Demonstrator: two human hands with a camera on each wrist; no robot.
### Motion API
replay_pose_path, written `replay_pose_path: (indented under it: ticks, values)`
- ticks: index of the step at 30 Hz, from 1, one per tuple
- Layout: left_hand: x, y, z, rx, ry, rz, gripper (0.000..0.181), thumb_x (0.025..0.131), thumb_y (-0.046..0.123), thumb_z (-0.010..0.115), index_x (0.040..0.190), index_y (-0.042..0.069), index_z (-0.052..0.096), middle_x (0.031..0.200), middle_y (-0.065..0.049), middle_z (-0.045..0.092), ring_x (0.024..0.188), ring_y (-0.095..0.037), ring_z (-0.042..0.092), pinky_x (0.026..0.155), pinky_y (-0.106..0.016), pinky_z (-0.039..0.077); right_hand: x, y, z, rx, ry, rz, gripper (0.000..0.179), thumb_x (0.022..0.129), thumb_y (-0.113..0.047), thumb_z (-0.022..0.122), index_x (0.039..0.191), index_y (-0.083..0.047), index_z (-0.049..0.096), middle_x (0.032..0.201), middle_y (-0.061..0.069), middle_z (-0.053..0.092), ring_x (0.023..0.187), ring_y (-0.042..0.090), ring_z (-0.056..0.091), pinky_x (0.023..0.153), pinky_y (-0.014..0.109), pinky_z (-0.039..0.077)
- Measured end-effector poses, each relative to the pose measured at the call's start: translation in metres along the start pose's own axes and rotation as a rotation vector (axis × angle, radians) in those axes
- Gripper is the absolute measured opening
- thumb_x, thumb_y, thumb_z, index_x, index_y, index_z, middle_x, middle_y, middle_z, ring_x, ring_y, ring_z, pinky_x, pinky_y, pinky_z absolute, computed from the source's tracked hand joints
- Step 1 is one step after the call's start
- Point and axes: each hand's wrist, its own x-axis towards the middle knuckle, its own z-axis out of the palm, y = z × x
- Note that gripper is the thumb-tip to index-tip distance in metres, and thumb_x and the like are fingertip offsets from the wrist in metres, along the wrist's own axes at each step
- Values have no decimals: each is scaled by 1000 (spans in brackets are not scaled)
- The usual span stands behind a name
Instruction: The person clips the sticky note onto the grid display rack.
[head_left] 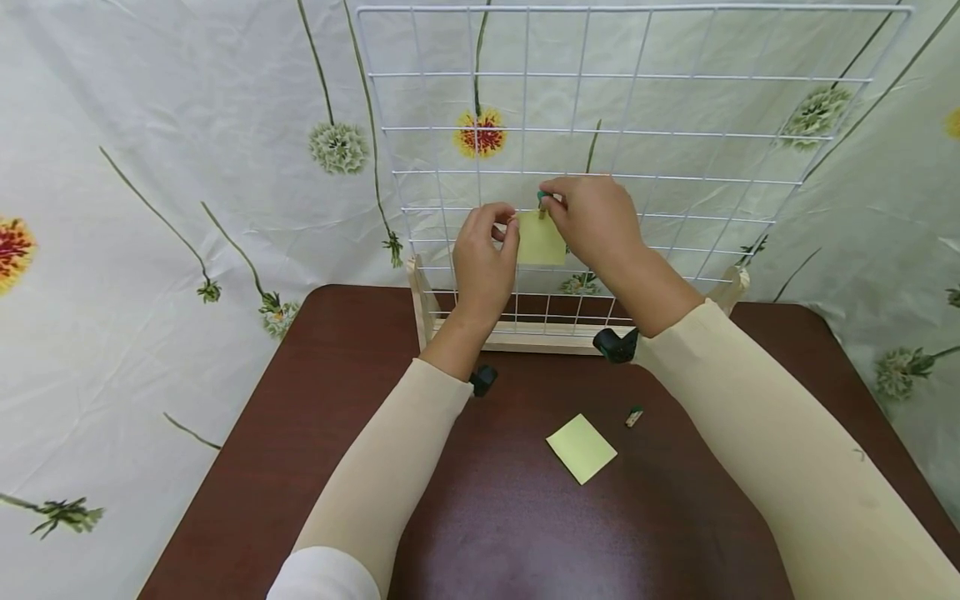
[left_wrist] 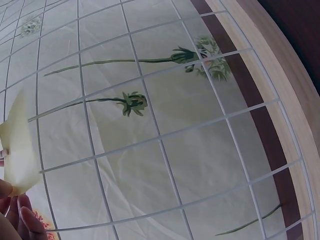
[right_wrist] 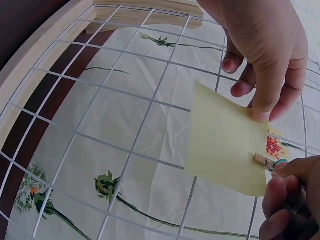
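Note:
A yellow sticky note (head_left: 542, 242) stands upright against the white wire grid (head_left: 678, 175). Its left edge is pinched by my left hand (head_left: 480, 265), thumb on the paper in the right wrist view. My right hand (head_left: 603, 223) pinches a small wooden clothespin (right_wrist: 261, 159) with a green end at the note's top edge. The clothespin's tip overlaps the paper; whether it also grips the wire cannot be told. In the left wrist view, the note (left_wrist: 20, 145) appears side-on at the far left, with left-hand fingertips (left_wrist: 22, 217) below it.
A wooden base (head_left: 540, 340) holds the grid upright on the dark brown table (head_left: 495, 500). Nearer me on the tabletop lie a yellow sticky-note square (head_left: 582, 450) and another small clothespin (head_left: 634, 417). Behind the grid hangs a white flowered cloth (head_left: 187, 125).

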Motion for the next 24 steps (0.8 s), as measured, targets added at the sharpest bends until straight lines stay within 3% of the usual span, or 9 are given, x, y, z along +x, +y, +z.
replay_pose_path:
  ticks: [9, 16, 24]
  values:
    - [0, 0, -2, -17, 29, -35, 14, 100, 14, 62, 108, 3, 67, 104, -12, 68, 84, -23, 63, 76, -32, 52, -3, 5, 5, 53, 8, 12, 35, 104, -24, 57, 137, -14, 64, 120, 12, 74, 90, 29, 67, 73, 40, 52]
    - [0, -1, -2, -24, 45, -39, 16, 99, 13, 62, 111, 2, 65, 103, -13, 65, 84, -24, 63, 76, -32, 53, -6, 9, 6, 101, 55, -2, 36, 104, -25, 56, 138, -15, 63, 90, 15, 74, 76, 28, 62, 64, 36, 46]
    - [0, -1, -7, -61, 62, -40, 15, 99, 14, 62, 109, 3, 67, 102, -14, 65, 83, -24, 62, 75, -29, 51, -16, 17, 3, 275, 131, -20, 31, 102, -22, 61, 130, -11, 69, 117, 12, 72, 97, 29, 68, 84, 40, 56]
